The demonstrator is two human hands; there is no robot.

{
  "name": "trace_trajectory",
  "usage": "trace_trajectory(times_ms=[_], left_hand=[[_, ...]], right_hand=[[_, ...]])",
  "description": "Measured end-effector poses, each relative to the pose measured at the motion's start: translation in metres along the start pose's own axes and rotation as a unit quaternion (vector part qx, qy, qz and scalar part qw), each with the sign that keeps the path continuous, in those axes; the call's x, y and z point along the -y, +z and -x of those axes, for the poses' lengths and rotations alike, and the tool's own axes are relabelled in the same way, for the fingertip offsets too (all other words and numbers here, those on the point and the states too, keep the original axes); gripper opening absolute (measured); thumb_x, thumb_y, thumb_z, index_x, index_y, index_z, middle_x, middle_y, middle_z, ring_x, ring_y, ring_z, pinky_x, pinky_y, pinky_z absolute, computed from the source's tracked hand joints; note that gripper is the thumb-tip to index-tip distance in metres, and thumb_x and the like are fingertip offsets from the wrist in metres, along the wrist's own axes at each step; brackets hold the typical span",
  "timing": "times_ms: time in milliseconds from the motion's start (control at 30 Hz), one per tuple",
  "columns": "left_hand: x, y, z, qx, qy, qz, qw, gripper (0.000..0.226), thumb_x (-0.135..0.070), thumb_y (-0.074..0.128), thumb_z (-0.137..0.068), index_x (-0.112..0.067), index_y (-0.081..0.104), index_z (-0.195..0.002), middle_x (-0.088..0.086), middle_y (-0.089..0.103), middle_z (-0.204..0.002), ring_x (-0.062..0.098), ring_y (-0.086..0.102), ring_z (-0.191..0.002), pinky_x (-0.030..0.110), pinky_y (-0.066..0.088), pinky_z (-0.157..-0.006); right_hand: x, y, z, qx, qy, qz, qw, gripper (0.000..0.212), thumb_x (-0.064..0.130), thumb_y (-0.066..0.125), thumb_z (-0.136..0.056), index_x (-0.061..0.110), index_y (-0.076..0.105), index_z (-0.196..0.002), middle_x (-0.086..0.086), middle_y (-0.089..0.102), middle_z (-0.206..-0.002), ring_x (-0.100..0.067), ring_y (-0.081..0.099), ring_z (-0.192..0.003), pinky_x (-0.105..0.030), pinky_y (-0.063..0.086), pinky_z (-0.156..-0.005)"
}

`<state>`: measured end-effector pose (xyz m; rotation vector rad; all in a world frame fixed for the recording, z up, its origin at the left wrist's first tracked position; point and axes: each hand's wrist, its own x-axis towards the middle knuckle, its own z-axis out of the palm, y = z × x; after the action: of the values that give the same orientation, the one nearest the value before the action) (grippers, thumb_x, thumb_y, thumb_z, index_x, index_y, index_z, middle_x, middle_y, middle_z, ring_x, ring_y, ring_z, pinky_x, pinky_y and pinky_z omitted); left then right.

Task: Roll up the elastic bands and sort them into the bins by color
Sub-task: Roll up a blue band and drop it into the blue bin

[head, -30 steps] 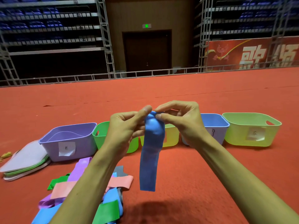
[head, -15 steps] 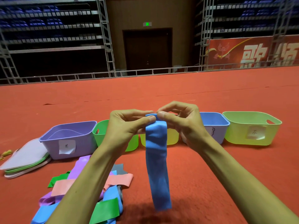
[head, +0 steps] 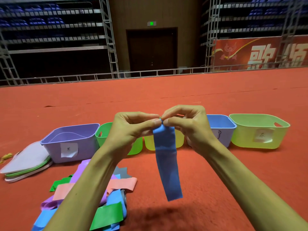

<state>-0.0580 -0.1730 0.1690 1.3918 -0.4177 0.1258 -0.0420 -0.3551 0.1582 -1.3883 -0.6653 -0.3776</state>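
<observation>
- A red carpet [head: 216,189] covers the whole floor; everything the person works with lies on it.
- Metal seating racks [head: 55,30] with blue seats rise at the far edge on both sides; a red banner [head: 260,52] with large pale characters stands at the far right; a dark door [head: 152,49] is set between the racks.
- Five bins stand in a row across the middle; from the left they are a purple bin [head: 86,147], a green bin [head: 106,139], a yellow bin [head: 150,144], a blue bin [head: 225,139] and a lime bin [head: 241,137]; neighbours stand just beside each other; the arms cover part of the green, yellow and blue ones.
- A stack of flat lids [head: 25,164] lies just left of the purple bin.
- A loose heap of bands [head: 110,212] lies in front of the purple and green bins, partly under the left forearm; purple, pink, green, blue and grey strips overlap in it.
- The blue band [head: 166,160] hangs in the air in front of the yellow bin; its upper end is bunched between the two hands and the rest drops straight; its free lower end is off the carpet, above a dark shadow; how far it is rolled cannot be told.
- The left hand [head: 128,130] pinches the band's upper end between thumb and forefinger, the other fingers curled in.
- The right hand [head: 188,125] pinches the same end from the other side; the fingertips of both hands almost meet.
- A paper label [head: 69,150] sits on the front of the purple bin; the blue and lime bins carry one as well.
- A small green exit sign [head: 151,23] glows above the door.
</observation>
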Motion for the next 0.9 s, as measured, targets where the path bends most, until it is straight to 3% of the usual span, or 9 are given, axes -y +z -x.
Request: trace_trajectory(times_ms=[100, 233, 333, 567, 733, 800, 900], left_hand=[[0.001, -0.002, -0.001, 0.002, 0.021, -0.049, 0.999, 0.023, -0.009, 0.08, -0.07, -0.001, 0.079, -0.092, 0.014, 0.079, -0.086, 0.013, 0.073, -0.076, 0.019, 0.055, -0.063], [0.003, -0.005, -0.002, -0.002, 0.051, -0.103, 0.993, 0.016, 0.005, 0.076, -0.081, 0.007, 0.077, -0.097, 0.018, 0.078, -0.089, 0.014, 0.073, -0.076, 0.021, 0.055, -0.067], [0.004, -0.005, -0.003, -0.011, 0.06, -0.112, 0.992, 0.016, 0.009, 0.076, -0.08, 0.008, 0.076, -0.096, 0.018, 0.078, -0.088, 0.013, 0.073, -0.075, 0.02, 0.055, -0.067], [0.009, -0.011, -0.003, -0.026, 0.058, -0.117, 0.991, 0.018, 0.013, 0.077, -0.075, 0.004, 0.078, -0.09, 0.018, 0.078, -0.085, 0.017, 0.074, -0.078, 0.024, 0.059, -0.076], [0.011, -0.01, -0.001, -0.01, 0.046, -0.087, 0.995, 0.022, 0.021, 0.073, -0.072, 0.002, 0.078, -0.082, 0.019, 0.078, -0.084, 0.022, 0.075, -0.08, 0.026, 0.06, -0.077], [0.011, -0.008, 0.001, -0.005, 0.042, -0.071, 0.997, 0.02, 0.018, 0.075, -0.07, 0.002, 0.077, -0.083, 0.019, 0.078, -0.085, 0.023, 0.075, -0.081, 0.026, 0.06, -0.077], [0.009, -0.008, 0.002, -0.005, 0.026, -0.046, 0.999, 0.03, -0.003, 0.084, -0.059, -0.004, 0.079, -0.089, 0.02, 0.078, -0.09, 0.025, 0.075, -0.085, 0.03, 0.061, -0.083]], right_hand=[[-0.002, 0.001, 0.001, -0.002, 0.007, 0.004, 1.0, 0.016, -0.001, 0.071, -0.071, 0.013, 0.077, -0.072, -0.005, 0.074, -0.075, -0.017, 0.067, -0.076, -0.029, 0.054, -0.072], [-0.004, -0.003, 0.004, -0.004, 0.033, 0.029, 0.999, 0.008, 0.007, 0.078, -0.083, 0.011, 0.078, -0.09, -0.006, 0.077, -0.081, -0.016, 0.07, -0.076, -0.029, 0.055, -0.065], [-0.005, -0.005, 0.004, -0.003, 0.035, 0.081, 0.996, 0.007, 0.009, 0.079, -0.085, 0.007, 0.08, -0.091, -0.012, 0.079, -0.083, -0.021, 0.073, -0.078, -0.041, 0.058, -0.066], [-0.001, -0.007, 0.003, 0.045, 0.006, 0.155, 0.987, 0.005, 0.002, 0.077, -0.089, 0.005, 0.08, -0.091, -0.011, 0.079, -0.078, -0.033, 0.076, -0.069, -0.045, 0.064, -0.062], [-0.003, -0.002, 0.003, 0.044, -0.019, 0.158, 0.986, 0.026, -0.012, 0.075, -0.08, 0.014, 0.078, -0.079, -0.006, 0.077, -0.075, -0.018, 0.071, -0.069, -0.046, 0.06, -0.066], [-0.006, 0.0, 0.004, 0.027, -0.023, 0.145, 0.989, 0.027, -0.014, 0.074, -0.078, 0.013, 0.078, -0.077, -0.008, 0.076, -0.074, -0.02, 0.069, -0.068, -0.048, 0.059, -0.063], [-0.009, 0.001, 0.005, 0.011, -0.032, 0.127, 0.991, 0.017, -0.013, 0.075, -0.078, 0.004, 0.077, -0.078, -0.014, 0.075, -0.073, -0.021, 0.066, -0.065, -0.041, 0.054, -0.059]])
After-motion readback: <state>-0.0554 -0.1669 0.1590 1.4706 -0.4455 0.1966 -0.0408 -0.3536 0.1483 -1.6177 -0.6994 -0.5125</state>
